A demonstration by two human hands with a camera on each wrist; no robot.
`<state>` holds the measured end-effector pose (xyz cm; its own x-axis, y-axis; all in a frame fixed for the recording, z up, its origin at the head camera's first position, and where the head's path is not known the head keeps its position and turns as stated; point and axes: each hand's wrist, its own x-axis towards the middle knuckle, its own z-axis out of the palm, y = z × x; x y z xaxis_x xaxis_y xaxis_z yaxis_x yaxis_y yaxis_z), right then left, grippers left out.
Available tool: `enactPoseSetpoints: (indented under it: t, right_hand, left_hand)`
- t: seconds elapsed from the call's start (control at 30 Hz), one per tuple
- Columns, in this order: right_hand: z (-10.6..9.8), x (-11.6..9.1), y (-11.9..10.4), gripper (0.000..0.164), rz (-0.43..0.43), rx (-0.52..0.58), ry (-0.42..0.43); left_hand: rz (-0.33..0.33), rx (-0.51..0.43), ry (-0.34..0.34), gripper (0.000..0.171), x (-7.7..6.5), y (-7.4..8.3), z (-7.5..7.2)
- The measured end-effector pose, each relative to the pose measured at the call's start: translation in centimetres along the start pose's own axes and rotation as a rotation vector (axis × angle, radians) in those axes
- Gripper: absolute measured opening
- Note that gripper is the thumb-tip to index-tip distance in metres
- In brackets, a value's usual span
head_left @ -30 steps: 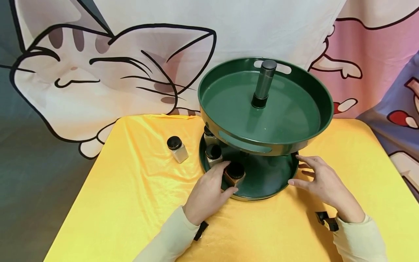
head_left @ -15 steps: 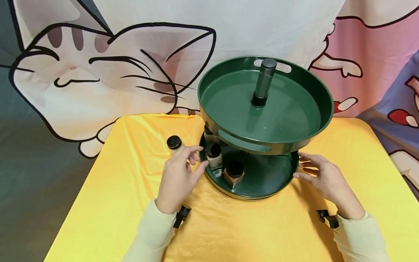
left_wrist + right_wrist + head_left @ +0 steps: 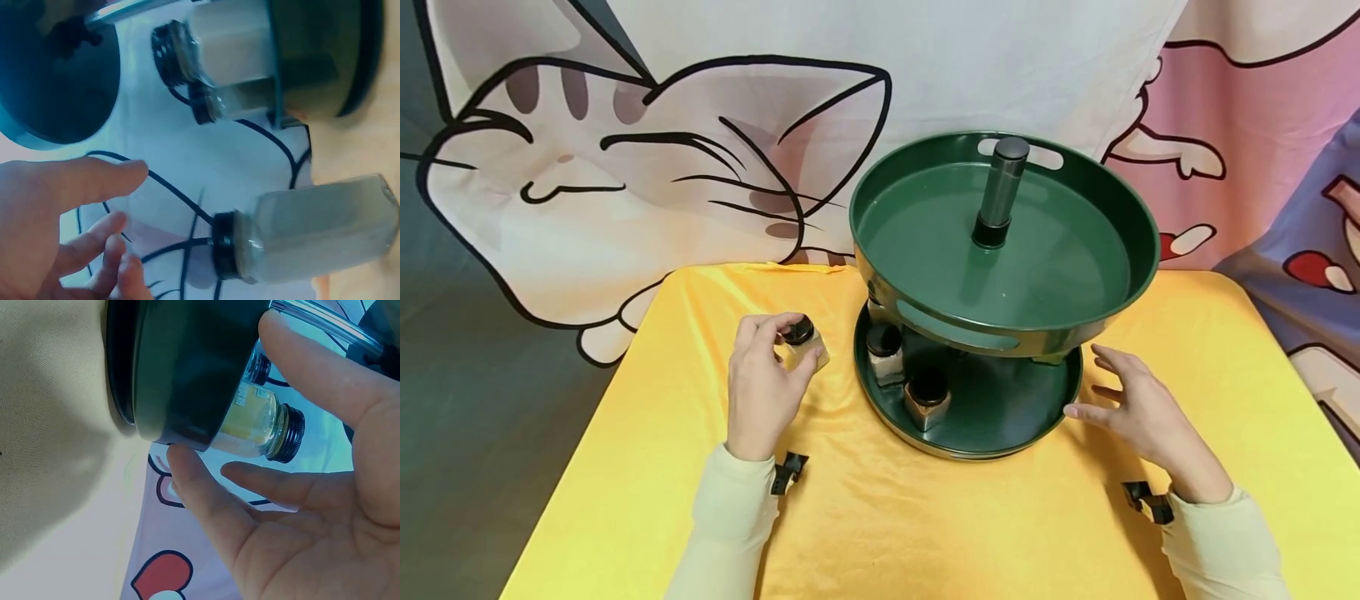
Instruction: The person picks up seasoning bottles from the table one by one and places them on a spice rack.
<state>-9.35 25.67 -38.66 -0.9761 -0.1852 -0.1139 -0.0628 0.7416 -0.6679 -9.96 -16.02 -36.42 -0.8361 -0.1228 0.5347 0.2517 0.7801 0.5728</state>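
My left hand [image 3: 763, 387] reaches over a square glass jar [image 3: 319, 231] of pale contents with a black lid, which stands on the cloth left of the two-tier green turntable. In the left wrist view the thumb and fingers are spread, with a gap between them and the lid. On the lower green tray [image 3: 1007, 408] stand a brown-filled jar [image 3: 927, 402], a pale jar [image 3: 886, 360] and another jar [image 3: 877, 312], partly hidden under the upper tray [image 3: 1067, 250]. At the lower tray's right rim is my right hand [image 3: 1138, 408], thumb and fingertips at the edge.
A yellow cloth [image 3: 647, 467] covers the table. The upper tray's wide rim overhangs the lower one, and a dark post [image 3: 1003, 187] rises from its middle. A yellow-filled jar [image 3: 250, 419] shows behind the tray wall in the right wrist view. Printed curtains [image 3: 1022, 67] hang behind.
My left hand has left the brown-filled jar on the lower tray and moved left to the jar on the cloth. The right hand has stayed at the rim, shifting slightly.
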Motion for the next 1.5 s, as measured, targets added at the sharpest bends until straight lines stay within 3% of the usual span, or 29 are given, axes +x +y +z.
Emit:
enactPoseSetpoints:
  t: [0.13, 0.3, 0.6, 0.9, 1.13, 1.37, 1.5]
  right_hand:
    - [0.0, 0.1, 0.0, 0.109, -0.004, 0.014, -0.006]
    - [0.1, 0.2, 0.2, 0.117, -0.018, 0.065, -0.005]
    - [0.4, 0.4, 0.4, 0.118, -0.104, 0.091, 0.03]
    - [0.8, 0.7, 0.1, 0.123, -0.127, 0.111, 0.013]
    - [1.1, 0.8, 0.0, 0.126, -0.144, 0.112, 0.004]
    - [1.4, 0.8, 0.0, 0.123, -0.157, 0.113, 0.004]
    - [1.5, 0.7, 0.1, 0.123, -0.161, 0.111, -0.003]
  left_hand:
    - [-0.025, 0.001, 0.021, 0.046, 0.2, -0.9, 0.3]
    - [-0.065, 0.014, -0.026, 0.051, 0.3, -2.0, 0.8]
    - [-0.156, 0.024, -0.173, 0.069, 0.3, -4.3, 1.6]
    - [-0.176, -0.032, -0.319, 0.083, 0.2, -5.7, 2.2]
    - [-0.173, -0.079, -0.303, 0.071, 0.2, -5.8, 2.4]
    - [-0.218, -0.16, -0.304, 0.066, 0.1, -5.8, 2.3]
    - [-0.23, -0.157, -0.292, 0.065, 0.1, -5.7, 2.1]
